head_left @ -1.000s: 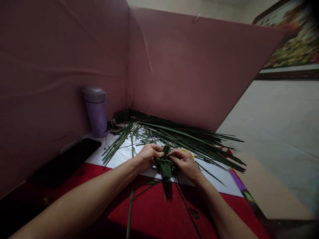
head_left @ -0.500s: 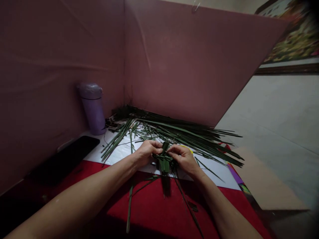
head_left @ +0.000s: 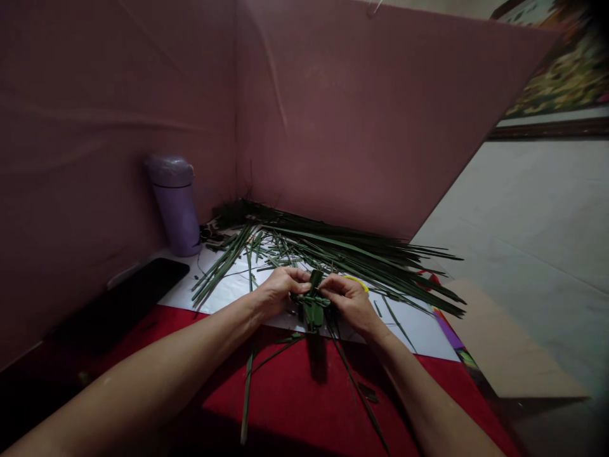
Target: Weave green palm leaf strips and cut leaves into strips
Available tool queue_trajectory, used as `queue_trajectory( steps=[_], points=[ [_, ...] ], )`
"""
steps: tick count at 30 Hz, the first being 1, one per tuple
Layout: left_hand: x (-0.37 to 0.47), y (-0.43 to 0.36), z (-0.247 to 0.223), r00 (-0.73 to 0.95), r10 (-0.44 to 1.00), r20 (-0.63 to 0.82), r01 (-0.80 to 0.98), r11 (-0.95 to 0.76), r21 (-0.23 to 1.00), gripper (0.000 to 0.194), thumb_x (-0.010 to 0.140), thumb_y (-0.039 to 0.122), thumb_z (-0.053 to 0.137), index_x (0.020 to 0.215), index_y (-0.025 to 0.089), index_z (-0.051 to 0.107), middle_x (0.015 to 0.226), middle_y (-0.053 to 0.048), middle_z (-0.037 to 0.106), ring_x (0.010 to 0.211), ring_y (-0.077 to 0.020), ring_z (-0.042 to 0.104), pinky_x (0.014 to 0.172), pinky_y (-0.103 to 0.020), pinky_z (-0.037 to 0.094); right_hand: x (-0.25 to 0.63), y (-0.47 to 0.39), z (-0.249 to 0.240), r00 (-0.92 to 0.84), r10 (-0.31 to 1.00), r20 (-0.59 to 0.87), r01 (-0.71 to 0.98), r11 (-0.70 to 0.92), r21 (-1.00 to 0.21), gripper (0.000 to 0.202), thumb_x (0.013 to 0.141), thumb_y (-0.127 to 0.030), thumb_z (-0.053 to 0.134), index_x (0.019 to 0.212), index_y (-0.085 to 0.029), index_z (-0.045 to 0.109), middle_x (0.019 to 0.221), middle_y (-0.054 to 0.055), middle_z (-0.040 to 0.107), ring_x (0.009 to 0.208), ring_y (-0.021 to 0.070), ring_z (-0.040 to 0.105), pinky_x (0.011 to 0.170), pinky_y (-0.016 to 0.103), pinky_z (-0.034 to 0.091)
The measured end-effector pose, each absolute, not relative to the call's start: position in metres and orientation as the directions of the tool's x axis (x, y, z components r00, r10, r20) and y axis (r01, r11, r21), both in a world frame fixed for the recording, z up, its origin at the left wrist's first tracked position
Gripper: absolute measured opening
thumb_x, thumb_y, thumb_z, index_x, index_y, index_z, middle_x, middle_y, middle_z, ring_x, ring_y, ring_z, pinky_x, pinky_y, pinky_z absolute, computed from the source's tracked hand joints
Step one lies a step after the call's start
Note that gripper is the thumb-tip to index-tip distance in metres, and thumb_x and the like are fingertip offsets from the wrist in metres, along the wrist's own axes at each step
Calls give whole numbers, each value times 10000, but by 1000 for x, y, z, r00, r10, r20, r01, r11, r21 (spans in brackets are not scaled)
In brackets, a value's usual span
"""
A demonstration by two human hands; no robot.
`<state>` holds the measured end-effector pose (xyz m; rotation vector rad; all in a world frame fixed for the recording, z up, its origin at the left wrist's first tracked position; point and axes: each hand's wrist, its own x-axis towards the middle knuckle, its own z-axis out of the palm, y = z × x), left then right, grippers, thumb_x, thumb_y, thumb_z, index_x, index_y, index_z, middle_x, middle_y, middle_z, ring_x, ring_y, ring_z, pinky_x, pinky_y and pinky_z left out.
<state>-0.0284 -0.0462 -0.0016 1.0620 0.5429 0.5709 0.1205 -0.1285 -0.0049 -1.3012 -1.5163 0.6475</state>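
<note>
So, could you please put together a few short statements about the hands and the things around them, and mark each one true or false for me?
1. The left hand and the right hand both have their fingers on the small green leaf piece. True.
2. The purple tumbler lies on its side. False: it stands upright.
3. Long green leaf strips lie heaped beyond the hands, near the foot of the pink panel. True.
4. The table covering nearest the person is blue. False: it is red.
5. A framed picture shows at the upper right. True.
</note>
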Motion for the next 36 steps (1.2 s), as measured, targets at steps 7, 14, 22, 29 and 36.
queue_trajectory(
  steps=[7, 14, 22, 29, 36],
  points=[
    [-28, -46, -2, 734, 669, -116, -179, 356, 917, 97, 538, 51, 619, 615, 109, 618, 507, 0, 544, 413, -79, 454, 453, -227, 316, 120, -127, -10, 89, 944, 319, 368, 266, -891, 86, 755, -265, 559, 712, -191, 558, 690, -11, 565, 661, 127, 515, 627, 241, 414],
    [-28, -48, 0, 717, 687, -116, -190, 352, 916, 119, 492, 67, 639, 604, 100, 619, 504, -5, 561, 421, -88, 477, 462, -224, 334, 118, -127, -10, 96, 937, 337, 420, 269, -867, 92, 762, -242, 532, 692, -186, 552, 670, -16, 538, 656, 125, 487, 614, 231, 391],
    [-27, -48, -3, 700, 702, -134, -179, 354, 918, 126, 498, 68, 638, 615, 106, 610, 503, -5, 552, 413, -87, 470, 448, -223, 331, 114, -127, -6, 115, 928, 355, 517, 249, -819, 137, 771, -252, 521, 654, -182, 531, 604, -27, 493, 582, 109, 446, 536, 213, 355],
    [-28, -49, 5, 688, 711, -146, -219, 395, 892, 143, 538, 38, 631, 667, 97, 645, 553, -23, 592, 454, -108, 526, 487, -245, 401, 123, -130, 0, 59, 921, 385, 647, 259, -717, 116, 784, -225, 494, 693, -182, 552, 613, -26, 529, 581, 110, 468, 547, 218, 357],
    [-28, -47, 2, 694, 709, -131, -270, 423, 865, 262, 535, -10, 645, 773, 99, 639, 651, -44, 629, 537, -137, 593, 539, -262, 457, 120, -133, 1, 115, 874, 472, 757, 231, -611, 132, 813, -236, 483, 717, -194, 562, 632, -22, 575, 599, 121, 509, 575, 225, 346]
  ],
)
